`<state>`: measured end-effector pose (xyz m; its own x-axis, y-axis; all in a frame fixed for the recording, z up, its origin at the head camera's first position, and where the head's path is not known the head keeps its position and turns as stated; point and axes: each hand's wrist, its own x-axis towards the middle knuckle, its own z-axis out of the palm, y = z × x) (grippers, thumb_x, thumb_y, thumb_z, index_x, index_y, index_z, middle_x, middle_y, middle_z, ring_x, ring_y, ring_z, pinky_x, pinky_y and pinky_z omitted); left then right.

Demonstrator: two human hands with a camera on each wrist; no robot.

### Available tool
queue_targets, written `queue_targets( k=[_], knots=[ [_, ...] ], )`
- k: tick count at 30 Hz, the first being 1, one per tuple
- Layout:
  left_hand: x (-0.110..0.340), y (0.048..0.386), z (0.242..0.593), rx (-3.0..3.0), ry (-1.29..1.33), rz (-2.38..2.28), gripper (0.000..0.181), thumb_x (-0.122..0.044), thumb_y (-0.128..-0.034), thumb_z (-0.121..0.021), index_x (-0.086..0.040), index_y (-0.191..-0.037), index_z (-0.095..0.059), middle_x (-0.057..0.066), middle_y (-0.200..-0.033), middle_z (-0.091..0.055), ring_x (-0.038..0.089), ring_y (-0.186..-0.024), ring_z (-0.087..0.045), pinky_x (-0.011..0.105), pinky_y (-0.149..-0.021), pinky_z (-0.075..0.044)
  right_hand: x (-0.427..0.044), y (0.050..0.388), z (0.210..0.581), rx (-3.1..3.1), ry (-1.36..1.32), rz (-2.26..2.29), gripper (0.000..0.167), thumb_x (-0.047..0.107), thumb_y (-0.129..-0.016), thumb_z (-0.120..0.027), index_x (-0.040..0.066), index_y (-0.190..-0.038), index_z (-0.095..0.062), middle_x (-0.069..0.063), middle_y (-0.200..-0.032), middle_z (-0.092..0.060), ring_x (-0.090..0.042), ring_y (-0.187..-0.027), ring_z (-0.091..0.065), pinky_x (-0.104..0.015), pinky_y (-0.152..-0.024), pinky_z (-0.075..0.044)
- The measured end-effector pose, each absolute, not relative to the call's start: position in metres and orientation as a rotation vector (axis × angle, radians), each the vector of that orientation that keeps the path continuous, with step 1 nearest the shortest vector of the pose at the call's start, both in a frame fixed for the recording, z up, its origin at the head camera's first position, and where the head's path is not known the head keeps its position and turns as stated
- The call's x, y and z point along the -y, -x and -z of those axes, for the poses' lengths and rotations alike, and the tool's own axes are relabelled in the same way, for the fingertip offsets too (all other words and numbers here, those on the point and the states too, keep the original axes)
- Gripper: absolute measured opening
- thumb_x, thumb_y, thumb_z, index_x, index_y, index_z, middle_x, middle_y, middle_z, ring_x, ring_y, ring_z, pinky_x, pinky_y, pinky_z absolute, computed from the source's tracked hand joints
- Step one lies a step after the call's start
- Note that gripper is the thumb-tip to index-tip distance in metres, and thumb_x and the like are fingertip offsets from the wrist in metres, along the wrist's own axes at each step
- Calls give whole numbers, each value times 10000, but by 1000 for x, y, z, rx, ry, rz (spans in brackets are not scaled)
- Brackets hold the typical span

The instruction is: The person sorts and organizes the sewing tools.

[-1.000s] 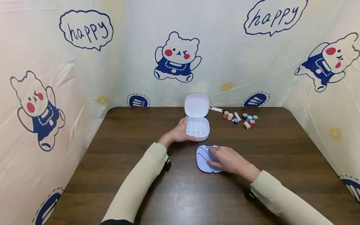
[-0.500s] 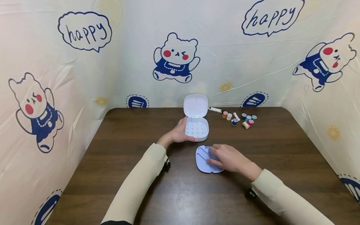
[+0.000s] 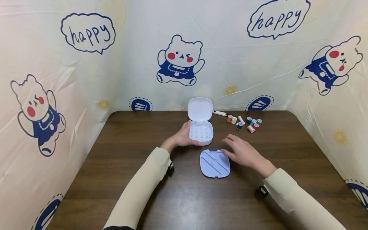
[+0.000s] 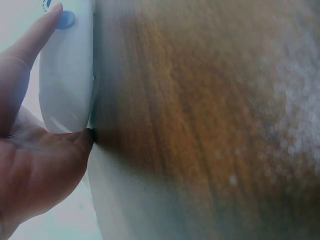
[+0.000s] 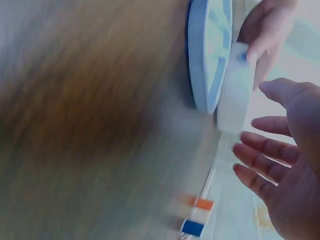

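Watching from a distance, I see in the head view a person's left hand (image 3: 181, 136) gripping a glossy white plastic box (image 3: 201, 132) by its side, the rounded-square lid (image 3: 200, 108) raised behind and small pegs dotting the floor. Nearer the person, a flat periwinkle-blue plastic tray with diagonal ridges (image 3: 214, 165) lies on the dark brown wood-grain table (image 3: 95, 188). The right hand (image 3: 242, 151), relaxed and holding nothing, is at the tray's far right corner; I cannot tell whether the thumb touches it. Beyond sit small multicoloured thread spools (image 3: 253, 122) and a white-handled tool (image 3: 220, 113).

My left-wrist view shows a fingertip beside a round blue button (image 4: 67, 20) on the box.

In my right-wrist view, the right hand's fingers are parted, the tray standing before the box and the left hand.
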<state>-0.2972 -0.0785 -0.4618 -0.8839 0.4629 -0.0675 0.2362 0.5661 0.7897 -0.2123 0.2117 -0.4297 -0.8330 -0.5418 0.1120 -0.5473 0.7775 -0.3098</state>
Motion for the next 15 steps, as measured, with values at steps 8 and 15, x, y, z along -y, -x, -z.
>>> queue_targets(
  k=[8, 15],
  knots=[
    [78, 297, 465, -2551, -588, -1224, 1216, -343, -723, -938, -57, -1598, -144, 214, -1583, -235, 321, -1429, -272, 482, -1164, -299, -232, 233, 439, 2909, -627, -748, 397, 199, -974, -699, -53, -1274, -639, -202, -1198, -639, -355, -1075, -644, -549, -922, -530],
    [77, 295, 462, -2554, -594, -1245, 1202, -338, -723, -938, -37, -1588, -159, 215, -1575, -251, 341, -1436, -259, 492, -1163, -294, -247, 250, 445, 2799, -362, -840, 405, 107, -933, -697, -134, -1244, -599, -307, -1152, -610, -448, -1049, -594, -586, -934, -479]
  ],
)
